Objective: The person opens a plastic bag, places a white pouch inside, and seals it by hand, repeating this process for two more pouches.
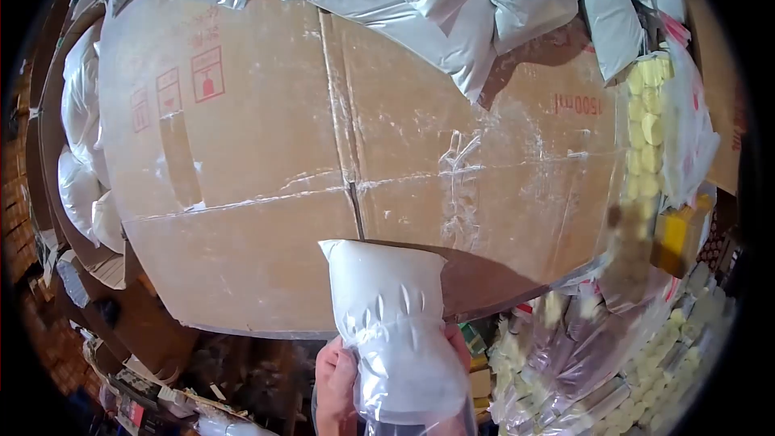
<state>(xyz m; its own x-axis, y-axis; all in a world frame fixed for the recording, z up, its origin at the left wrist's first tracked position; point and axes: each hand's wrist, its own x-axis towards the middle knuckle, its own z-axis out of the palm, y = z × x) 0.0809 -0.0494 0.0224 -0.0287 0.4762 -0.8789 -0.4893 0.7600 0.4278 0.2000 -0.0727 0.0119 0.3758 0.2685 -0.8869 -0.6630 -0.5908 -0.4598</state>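
A clear plastic bag filled with white powder [395, 291] stands at the near edge of the cardboard surface, its filled end pointing away from me. On its left side my left hand [335, 375] grips the plastic with curled fingers. At the right side my right hand [458, 347] holds the bag too, mostly hidden behind it. The loose, see-through end of the bag hangs down toward me. Under the far end of the bag lies the flattened cardboard [266, 258], dusty with white powder and creased through the middle.
Several filled white bags [436, 8] are piled along the far edge. More white bags [81, 97] sit in an open carton at left. To the right are stacked yellow pieces in clear wrap [646, 129], a yellow box [676, 238] and bundled plastic-wrapped goods [565, 355].
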